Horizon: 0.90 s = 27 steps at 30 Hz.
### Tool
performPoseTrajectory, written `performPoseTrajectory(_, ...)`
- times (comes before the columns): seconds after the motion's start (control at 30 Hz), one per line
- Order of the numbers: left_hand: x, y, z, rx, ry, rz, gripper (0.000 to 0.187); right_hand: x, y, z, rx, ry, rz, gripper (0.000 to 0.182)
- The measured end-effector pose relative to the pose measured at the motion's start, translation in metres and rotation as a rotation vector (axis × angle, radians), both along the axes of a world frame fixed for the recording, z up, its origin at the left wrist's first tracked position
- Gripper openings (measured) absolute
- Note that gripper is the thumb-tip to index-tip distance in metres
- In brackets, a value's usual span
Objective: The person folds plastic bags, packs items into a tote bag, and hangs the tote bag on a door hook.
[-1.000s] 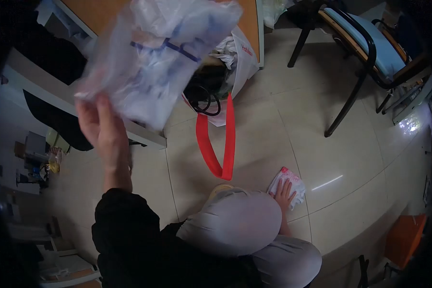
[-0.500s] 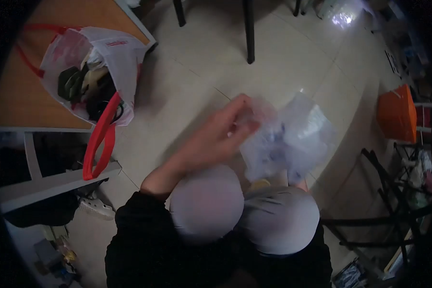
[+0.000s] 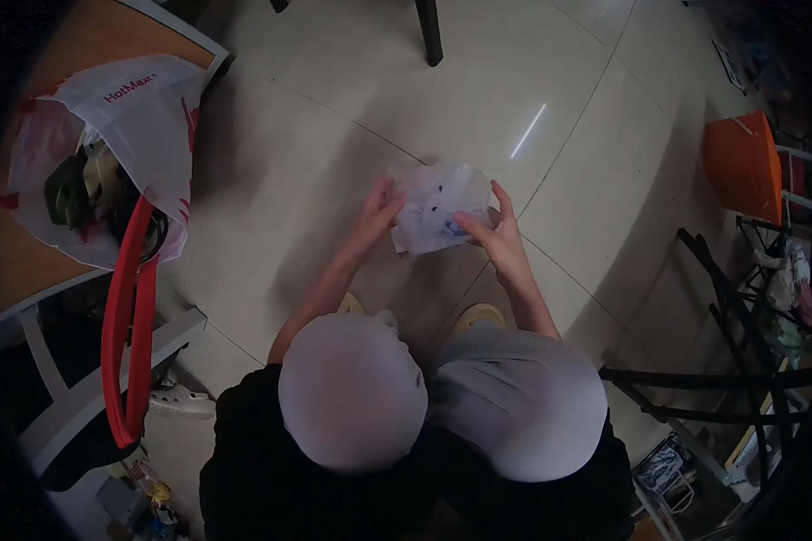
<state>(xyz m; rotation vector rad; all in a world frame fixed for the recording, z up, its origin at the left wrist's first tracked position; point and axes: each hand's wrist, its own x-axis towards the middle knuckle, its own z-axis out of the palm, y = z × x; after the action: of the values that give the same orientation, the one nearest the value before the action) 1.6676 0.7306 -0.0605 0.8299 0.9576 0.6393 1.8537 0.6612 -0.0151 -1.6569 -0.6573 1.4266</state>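
Observation:
Between my two hands, above the tiled floor, is a translucent plastic bag (image 3: 438, 203) with small dark and blue marks on it or inside it. My left hand (image 3: 376, 216) grips its left edge, fingers closed on the plastic. On the opposite edge my right hand (image 3: 501, 230) holds it, thumb on the near face and fingers behind. What the bag contains, if anything, I cannot make out. Both forearms reach out past my grey-covered knees.
A white shopping bag (image 3: 153, 108) with red handles (image 3: 128, 334) and mixed items rests on a wooden surface (image 3: 90, 27) at left. An orange box (image 3: 742, 167) and a black folding frame (image 3: 731, 334) stand at right. A grey clog (image 3: 180, 402) lies on the floor.
My left hand has moved left and now holds the bag's left edge. The bag has shifted left, spread between both hands, and my right hand has come into view. The camera view has shifted.

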Motion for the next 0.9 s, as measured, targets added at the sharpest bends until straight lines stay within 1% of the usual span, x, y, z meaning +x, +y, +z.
performPoseTrajectory(0.03,0.005,-0.003,0.002,-0.031,-0.085,0.082,0.034,-0.002,0.000,-0.003,0.000,-0.008,-0.026,0.071)
performPoseTrajectory(0.07,0.010,-0.005,-0.001,-0.039,-0.083,0.080,0.034,-0.002,-0.001,-0.008,-0.009,-0.007,-0.028,0.071)
performPoseTrajectory(0.13,0.015,-0.009,-0.009,0.055,-0.044,0.187,0.035,-0.002,-0.002,-0.020,0.139,0.105,-0.084,0.067)
performPoseTrajectory(0.27,0.011,-0.006,-0.027,0.022,0.024,0.173,0.033,0.007,-0.001,-0.026,0.158,0.161,-0.076,0.060)
performPoseTrajectory(0.33,0.007,-0.002,-0.028,0.053,0.011,0.146,0.031,0.011,-0.001,-0.030,0.199,-0.035,-0.071,0.054)
performPoseTrajectory(0.37,0.007,-0.002,-0.030,0.049,0.011,0.145,0.031,0.012,-0.001,-0.029,0.195,-0.036,-0.071,0.054)
performPoseTrajectory(0.43,0.006,-0.002,-0.032,0.318,0.153,0.097,0.031,0.013,-0.001,-0.024,0.180,0.025,-0.136,0.046)
performPoseTrajectory(0.47,0.006,-0.005,-0.031,0.315,0.155,0.097,0.031,0.011,0.000,-0.022,0.176,0.026,-0.136,0.046)
performPoseTrajectory(0.53,0.009,-0.012,-0.022,0.341,0.238,0.039,0.032,0.006,0.003,-0.016,0.288,0.018,-0.187,0.042)
performPoseTrajectory(0.57,0.011,-0.014,-0.018,0.341,0.239,0.037,0.032,0.004,0.004,-0.014,0.287,0.018,-0.189,0.042)
performPoseTrajectory(0.63,0.015,-0.018,-0.012,0.290,0.184,0.020,0.030,-0.002,0.005,-0.009,0.398,-0.167,-0.085,0.044)
performPoseTrajectory(0.67,0.018,-0.018,-0.008,0.290,0.182,0.018,0.030,-0.004,0.007,-0.003,0.398,-0.169,-0.087,0.044)
performPoseTrajectory(0.73,0.022,-0.018,0.004,0.256,0.069,0.050,0.025,-0.011,0.008,0.012,0.290,-0.488,0.132,0.046)
performPoseTrajectory(0.77,0.022,-0.020,0.011,0.256,0.068,0.048,0.025,-0.015,0.007,0.013,0.289,-0.489,0.130,0.046)
performPoseTrajectory(0.8,0.023,-0.022,0.017,0.242,0.062,0.015,0.028,-0.018,0.007,0.014,0.340,-0.433,0.120,0.047)
performPoseTrajectory(0.83,0.022,-0.024,0.021,0.230,0.056,-0.018,0.032,-0.022,0.007,0.014,0.392,-0.378,0.110,0.048)
performPoseTrajectory(0.87,0.020,-0.027,0.019,0.231,0.056,-0.021,0.032,-0.027,0.008,0.017,0.392,-0.378,0.106,0.048)
performPoseTrajectory(0.9,0.016,-0.029,0.015,0.246,0.127,-0.094,0.034,-0.032,0.009,0.022,0.541,-0.187,0.042,0.051)
